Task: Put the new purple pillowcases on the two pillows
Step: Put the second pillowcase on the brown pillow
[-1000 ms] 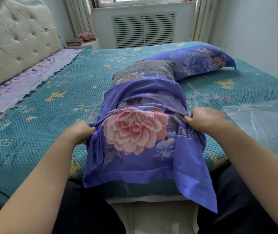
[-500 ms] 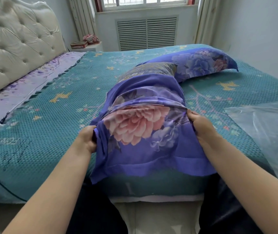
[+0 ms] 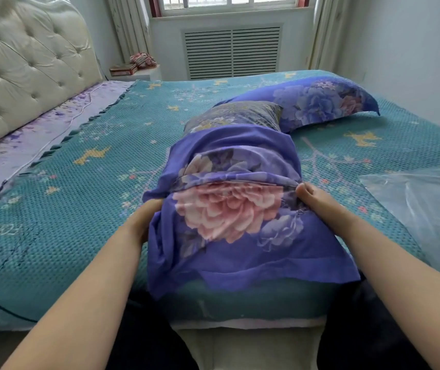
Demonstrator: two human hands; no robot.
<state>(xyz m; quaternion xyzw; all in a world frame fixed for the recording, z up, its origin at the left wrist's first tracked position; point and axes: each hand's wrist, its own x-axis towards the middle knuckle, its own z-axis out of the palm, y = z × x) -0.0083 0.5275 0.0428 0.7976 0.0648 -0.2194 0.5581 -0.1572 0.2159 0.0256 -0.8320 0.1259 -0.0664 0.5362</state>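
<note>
While half over the pillow (image 3: 236, 116), pillowcase (image 3: 235, 209) in each hand's grip; plastic bag (image 3: 422, 209) alongside.

Looking down at a bed (image 3: 61, 198) under a teal knitted spread. Near edge, centre: a pillow (image 3: 236, 116) in a dark floral cover, lying lengthwise, far end bare, near part inside a purple pillowcase (image 3: 229, 217) printed with a large pink flower. Left hand (image 3: 144, 220) against the case's left side, fingers hidden by the cloth. Right hand (image 3: 312, 201) gripping the right side, fingers curled on a bunched fold. Open hem of the case draped over the bed's edge. Behind, touching the first pillow: a second pillow (image 3: 320, 102), fully cased in purple. Right: a clear plastic bag (image 3: 422, 204), lying flat. Left: a tufted cream headboard (image 3: 26, 68).
</note>
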